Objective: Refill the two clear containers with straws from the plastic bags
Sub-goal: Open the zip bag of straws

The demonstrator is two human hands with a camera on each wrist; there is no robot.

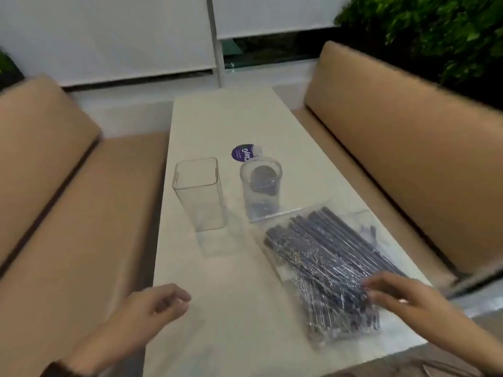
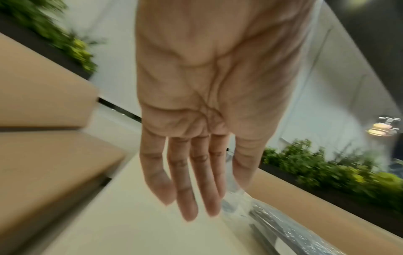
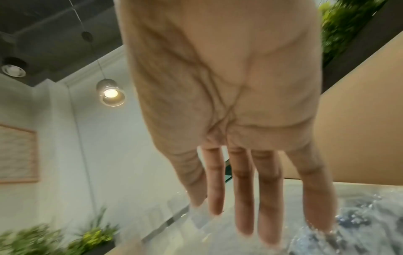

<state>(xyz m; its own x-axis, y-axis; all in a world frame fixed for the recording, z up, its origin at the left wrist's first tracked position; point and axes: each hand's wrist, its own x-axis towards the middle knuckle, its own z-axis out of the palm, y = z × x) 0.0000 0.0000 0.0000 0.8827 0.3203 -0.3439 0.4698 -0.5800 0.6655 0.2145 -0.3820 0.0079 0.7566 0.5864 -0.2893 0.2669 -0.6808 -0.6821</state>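
A square clear container (image 1: 200, 193) stands empty at mid-table. To its right stands a round clear container (image 1: 260, 189), also empty. A clear plastic bag of dark straws (image 1: 329, 263) lies flat on the right of the table; the same bag (image 2: 287, 229) (image 3: 357, 227) shows in both wrist views. My right hand (image 1: 386, 291) (image 3: 250, 207) is over the bag's near end, fingers straight and spread, tips at the plastic. My left hand (image 1: 163, 302) (image 2: 191, 193) hovers over bare table left of the bag, fingers relaxed, holding nothing.
The narrow white table (image 1: 217, 123) runs away from me between two tan padded benches (image 1: 68, 213) (image 1: 408, 148). A round purple sticker (image 1: 243, 152) lies behind the round container. Green plants (image 1: 435, 31) and window blinds stand beyond.
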